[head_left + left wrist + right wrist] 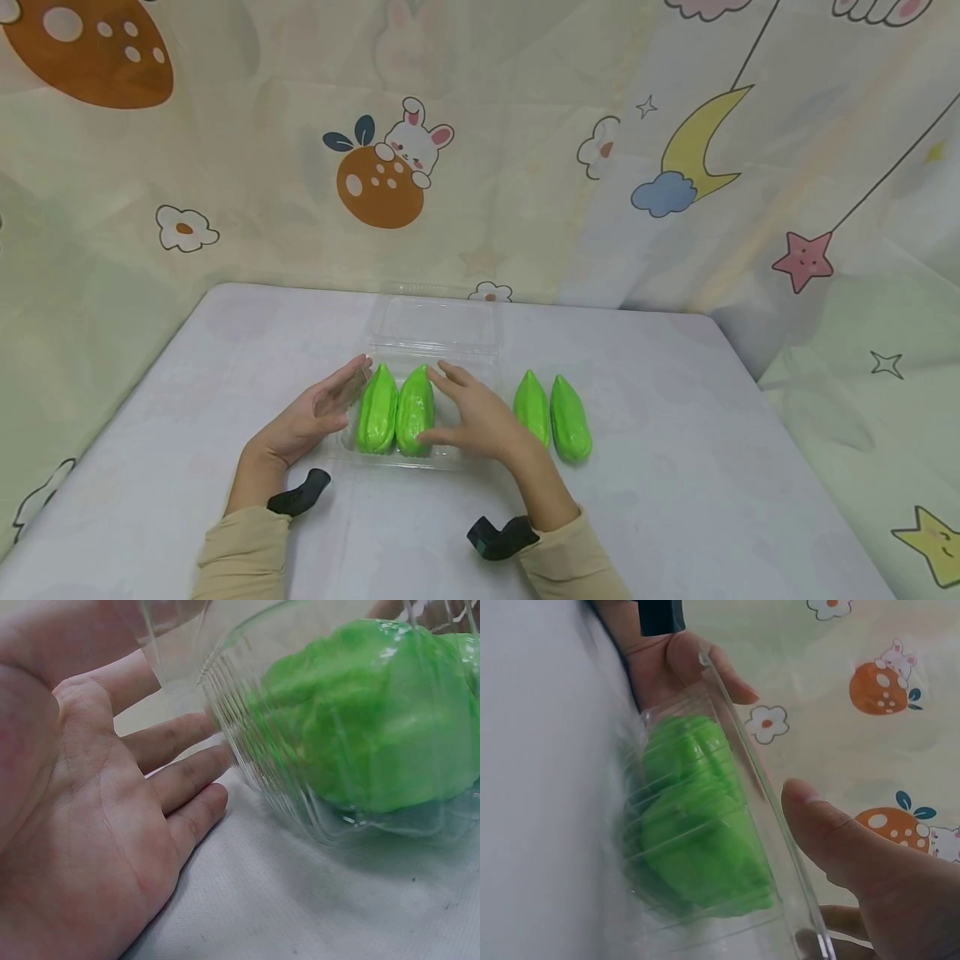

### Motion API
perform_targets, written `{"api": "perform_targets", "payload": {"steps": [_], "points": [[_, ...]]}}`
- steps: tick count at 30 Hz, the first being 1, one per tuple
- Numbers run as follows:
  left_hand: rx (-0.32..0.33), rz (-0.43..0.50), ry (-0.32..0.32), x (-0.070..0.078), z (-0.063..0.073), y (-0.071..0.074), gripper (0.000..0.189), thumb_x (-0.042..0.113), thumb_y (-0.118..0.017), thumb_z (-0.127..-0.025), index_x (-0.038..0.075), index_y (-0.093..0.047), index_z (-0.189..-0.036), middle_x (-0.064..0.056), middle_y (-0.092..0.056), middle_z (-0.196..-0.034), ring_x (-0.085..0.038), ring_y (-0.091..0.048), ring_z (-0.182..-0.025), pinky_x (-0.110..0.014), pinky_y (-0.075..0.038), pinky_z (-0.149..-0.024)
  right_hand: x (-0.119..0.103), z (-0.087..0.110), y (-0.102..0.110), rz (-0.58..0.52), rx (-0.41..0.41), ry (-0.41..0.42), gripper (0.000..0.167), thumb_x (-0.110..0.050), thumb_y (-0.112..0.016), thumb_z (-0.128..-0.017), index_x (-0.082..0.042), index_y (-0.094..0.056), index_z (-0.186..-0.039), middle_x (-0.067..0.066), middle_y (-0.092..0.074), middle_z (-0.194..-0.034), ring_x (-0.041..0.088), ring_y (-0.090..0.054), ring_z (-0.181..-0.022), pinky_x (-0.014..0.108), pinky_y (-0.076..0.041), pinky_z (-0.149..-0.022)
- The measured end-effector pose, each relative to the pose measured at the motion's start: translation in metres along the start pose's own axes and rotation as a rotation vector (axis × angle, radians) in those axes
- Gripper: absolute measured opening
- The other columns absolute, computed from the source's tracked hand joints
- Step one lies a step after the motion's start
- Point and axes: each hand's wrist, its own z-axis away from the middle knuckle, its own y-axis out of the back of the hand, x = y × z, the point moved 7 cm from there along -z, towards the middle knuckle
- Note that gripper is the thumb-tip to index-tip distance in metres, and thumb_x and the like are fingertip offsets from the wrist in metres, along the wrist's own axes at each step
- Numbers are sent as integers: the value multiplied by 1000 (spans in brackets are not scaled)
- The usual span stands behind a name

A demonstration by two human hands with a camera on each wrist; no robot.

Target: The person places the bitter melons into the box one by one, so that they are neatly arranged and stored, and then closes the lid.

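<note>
A clear plastic clamshell box (351, 454) lies on the table with its lid (435, 321) folded back. Inside, side by side, are two glossy green elongated vegetables with pointed tips, a left one (377, 410) and a right one (414, 412). My left hand (311, 417) is at the box's left side, its fairly straight fingers (184, 776) reaching the ribbed wall. Over the box's right part is my right hand (480, 417), thumb and fingers spread apart. In the right wrist view its thumb (817, 825) shows beside the box rim (761, 802).
To the right of the box, two more green vegetables lie on the white table, one (531, 404) partly behind my right forearm and another (571, 421) beside it. A printed cloth (510, 167) hangs behind the table. Black wrist cameras (502, 537) sit at both cuffs.
</note>
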Motion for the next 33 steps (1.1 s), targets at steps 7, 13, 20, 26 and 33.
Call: {"api": "perform_targets", "payload": {"steps": [7,13,20,26,33], "points": [[11,-4,22,0,-1,1,86,13,-66,-87,12,-11,-154,-8,-1,-162,-27,8,-148,-55,11,-111,5,2,6,-12,-1,-4,92,-55,-71,-76,-22,-28,-150,5,-24,-158,28,-33,-141,46,-39,-107],[16,-7,21,-1,-1,2,86,13,-67,-87,12,-12,-154,-8,0,-162,-26,8,-148,-61,13,-109,7,5,13,-42,6,-2,92,-54,-72,-77,-22,-28,-151,5,-23,-158,28,-32,-141,47,-39,-107],[18,-9,19,-1,0,2,86,14,-67,-87,11,-12,-153,-8,-1,-162,-25,7,-148,-63,13,-109,11,10,24,-87,41,13,89,-48,-75,-77,-20,-32,-149,5,-27,-157,26,-30,-143,47,-36,-110],[19,-10,18,-1,-1,2,86,13,-66,-87,12,-12,-153,-8,-2,-162,-26,7,-148,-62,12,-109,16,14,31,-95,53,15,87,-47,-74,-78,-21,-31,-149,2,-27,-157,23,-29,-143,44,-36,-110],[13,-22,21,-2,0,2,86,15,-66,-88,13,-12,-154,-7,-1,-162,-28,7,-147,-61,11,-109,20,18,39,-127,51,26,86,-45,-75,-78,-21,-33,-149,1,-29,-156,23,-29,-143,45,-35,-111]]}}
